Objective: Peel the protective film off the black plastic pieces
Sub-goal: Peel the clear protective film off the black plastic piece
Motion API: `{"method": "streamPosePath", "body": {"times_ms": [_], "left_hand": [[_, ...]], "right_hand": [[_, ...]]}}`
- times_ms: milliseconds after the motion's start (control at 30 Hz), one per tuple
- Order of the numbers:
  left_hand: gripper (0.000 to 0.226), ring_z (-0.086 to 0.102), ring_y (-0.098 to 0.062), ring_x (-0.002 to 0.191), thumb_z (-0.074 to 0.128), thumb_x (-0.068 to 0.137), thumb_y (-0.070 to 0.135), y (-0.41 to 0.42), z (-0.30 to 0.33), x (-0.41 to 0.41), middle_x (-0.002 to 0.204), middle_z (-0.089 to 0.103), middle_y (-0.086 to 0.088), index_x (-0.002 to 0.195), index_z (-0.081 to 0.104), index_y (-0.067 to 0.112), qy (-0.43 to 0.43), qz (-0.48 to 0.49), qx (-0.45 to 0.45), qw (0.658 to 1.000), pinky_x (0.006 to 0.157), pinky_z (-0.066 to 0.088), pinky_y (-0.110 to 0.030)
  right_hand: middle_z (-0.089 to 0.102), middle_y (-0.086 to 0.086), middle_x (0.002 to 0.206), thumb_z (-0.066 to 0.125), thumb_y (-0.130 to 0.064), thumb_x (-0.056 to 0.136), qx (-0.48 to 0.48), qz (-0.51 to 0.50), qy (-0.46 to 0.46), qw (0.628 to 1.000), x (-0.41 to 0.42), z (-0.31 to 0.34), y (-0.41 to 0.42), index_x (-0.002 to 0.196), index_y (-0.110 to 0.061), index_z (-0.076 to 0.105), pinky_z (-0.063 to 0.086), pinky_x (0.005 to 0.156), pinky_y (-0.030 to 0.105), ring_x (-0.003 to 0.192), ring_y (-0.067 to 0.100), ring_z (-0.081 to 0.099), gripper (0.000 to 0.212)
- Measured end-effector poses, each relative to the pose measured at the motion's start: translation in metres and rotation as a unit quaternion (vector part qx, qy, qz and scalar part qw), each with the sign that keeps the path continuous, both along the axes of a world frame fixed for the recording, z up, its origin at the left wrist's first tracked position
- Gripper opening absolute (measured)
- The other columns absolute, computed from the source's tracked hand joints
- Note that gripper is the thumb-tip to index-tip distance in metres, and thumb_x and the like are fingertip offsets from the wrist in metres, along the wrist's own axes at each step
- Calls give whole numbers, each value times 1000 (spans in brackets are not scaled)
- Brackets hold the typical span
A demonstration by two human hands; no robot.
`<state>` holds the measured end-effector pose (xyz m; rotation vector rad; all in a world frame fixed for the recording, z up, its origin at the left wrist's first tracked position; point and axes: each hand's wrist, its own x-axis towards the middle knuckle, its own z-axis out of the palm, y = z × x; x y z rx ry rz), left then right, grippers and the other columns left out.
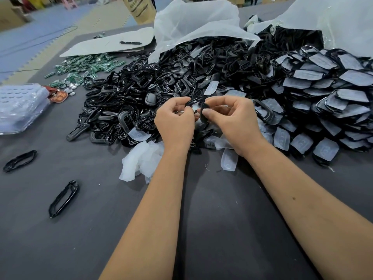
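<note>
Both hands meet over the dark table, in front of a big pile of black plastic frames. My left hand pinches one thin black plastic piece at its left end. My right hand grips the same piece from the right, thumb pressed on its dark edge. Whether film is lifting off it I cannot tell, as the fingers hide the middle. Two single black frames lie apart at the left front.
A heap of film-covered black covers fills the right side. White plastic bags stand open behind the piles. Green circuit boards lie far left, a clear bubble-wrap pack at the left edge, and crumpled peeled film sits under my left wrist.
</note>
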<state>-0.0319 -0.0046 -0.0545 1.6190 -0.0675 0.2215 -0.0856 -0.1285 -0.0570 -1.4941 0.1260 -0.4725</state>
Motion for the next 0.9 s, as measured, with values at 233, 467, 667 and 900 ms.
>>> {"method": "streamPosePath", "body": {"times_ms": [233, 467, 667, 900], "left_hand": [[31, 76, -19, 64, 59, 83, -3, 0, -1, -1, 81, 75, -6, 97, 77, 17, -13, -15, -4, 1000, 67, 64, -38], [24, 76, -21, 65, 63, 85, 1, -1, -1, -2, 79, 76, -5, 95, 77, 18, -27, -25, -6, 999, 69, 64, -39], [24, 72, -22, 70, 65, 82, 6, -1, 2, -3, 77, 73, 3, 93, 79, 21, -26, -24, 23, 999, 73, 63, -50], [24, 74, -13, 65, 64, 83, 3, -1, 2, -3, 81, 74, 1, 90, 77, 22, -26, -28, 20, 999, 65, 60, -33]], "right_hand": [[77, 18, 94, 68, -3, 96, 12, -28, -14, 999, 0, 0, -2, 97, -9, 69, 66, 77, 46, 83, 33, 79, 7], [67, 8, 91, 54, 2, 103, -18, -44, -15, 999, 0, 2, -1, 110, -12, 73, 63, 64, 34, 69, 21, 74, 25], [52, 10, 97, 48, 17, 96, 47, -9, -30, 998, 0, 7, 2, 124, -7, 70, 64, 77, 33, 76, 27, 78, 43], [60, -2, 83, 49, 12, 96, 74, -6, -33, 997, -3, 11, 1, 107, -6, 67, 63, 64, 36, 73, 36, 77, 27]]}}
